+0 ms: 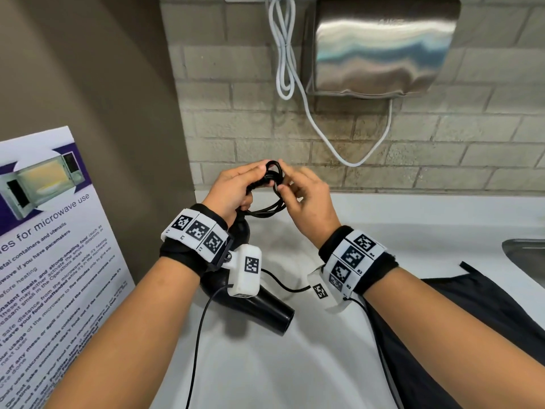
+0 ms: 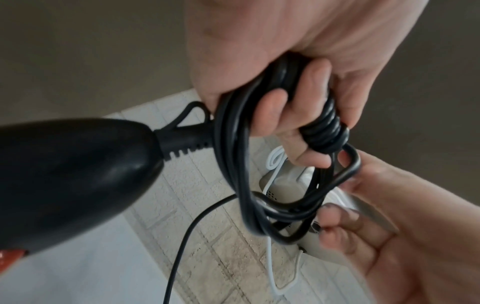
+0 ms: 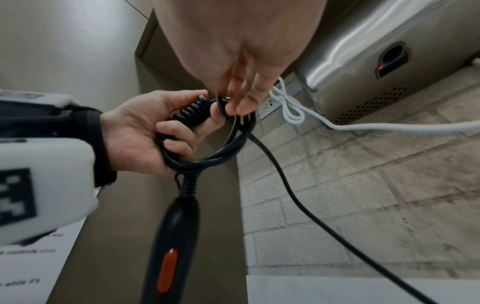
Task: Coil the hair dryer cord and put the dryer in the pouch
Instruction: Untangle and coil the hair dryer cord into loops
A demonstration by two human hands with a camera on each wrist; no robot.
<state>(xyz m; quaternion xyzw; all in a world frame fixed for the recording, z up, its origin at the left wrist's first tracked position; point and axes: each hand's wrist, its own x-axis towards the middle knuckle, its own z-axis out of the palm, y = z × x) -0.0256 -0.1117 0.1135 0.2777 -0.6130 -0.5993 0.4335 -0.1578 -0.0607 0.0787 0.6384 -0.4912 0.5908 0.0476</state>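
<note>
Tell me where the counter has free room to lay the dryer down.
The white counter is bare between the hands and the sink, and again near the front edge, left of the black pouch. Under the wrists the dryer crowds it.

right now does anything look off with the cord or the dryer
Nothing looks damaged. The left hand grips the coiled cord with the hair dryer dangling below; the right hand pinches a loop.

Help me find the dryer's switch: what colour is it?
Orange-red, on the black hair dryer handle: the switch shows best in the right wrist view.
</note>
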